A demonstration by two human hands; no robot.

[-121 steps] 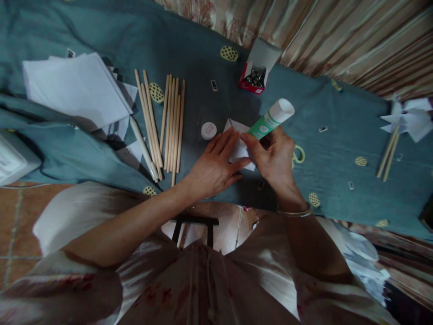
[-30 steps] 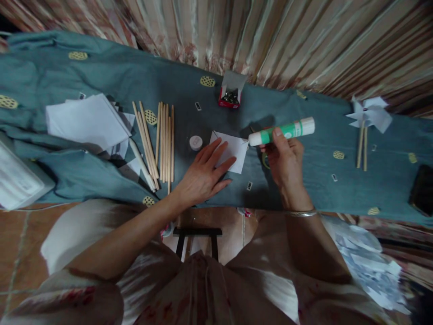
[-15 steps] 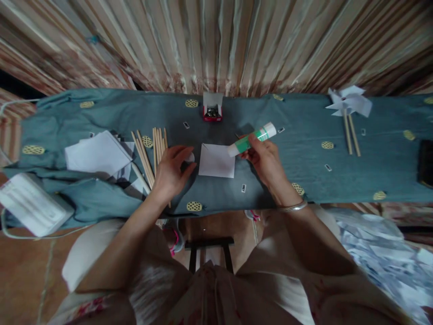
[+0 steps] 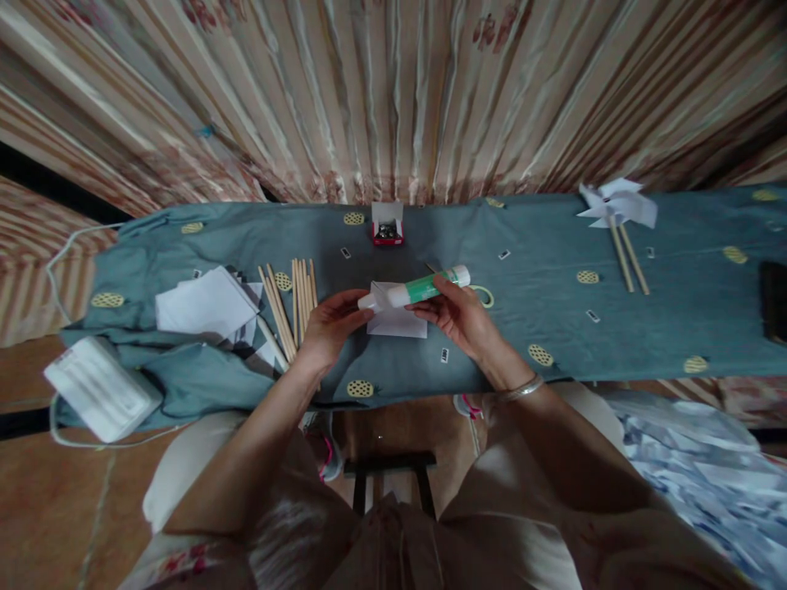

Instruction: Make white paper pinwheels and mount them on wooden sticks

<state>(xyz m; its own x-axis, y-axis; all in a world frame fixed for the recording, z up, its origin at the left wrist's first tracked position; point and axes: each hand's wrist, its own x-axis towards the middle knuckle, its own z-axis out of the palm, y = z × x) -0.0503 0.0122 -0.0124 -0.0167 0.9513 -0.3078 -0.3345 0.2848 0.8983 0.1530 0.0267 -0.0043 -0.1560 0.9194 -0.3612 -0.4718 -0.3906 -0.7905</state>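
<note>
A green-and-white glue stick (image 4: pixel 424 288) lies across the fingers of my right hand (image 4: pixel 462 321), which is closed around its body. My left hand (image 4: pixel 325 334) pinches a small white cap (image 4: pixel 367 303) at the glue stick's left end. Whether cap and tube touch is hard to make out. Under both hands a square of white paper (image 4: pixel 399 329) rests on the cloth, partly covered by the glue stick. Behind my right hand, scissors show one pale green handle loop (image 4: pixel 485 296) and a bit of blade.
Wooden sticks (image 4: pixel 306 291) and a stack of white paper (image 4: pixel 206 305) lie left, near a white power strip (image 4: pixel 104 389). An open red box of small metal pieces (image 4: pixel 388 233) stands behind the square. Paper pinwheels on sticks (image 4: pixel 620 205) lie right. A bag of paper (image 4: pixel 694 467) sits lower right.
My right hand has brought the glue stick left over the paper. My left hand has moved right with the cap, to the tube's end. The view has shifted slightly.
</note>
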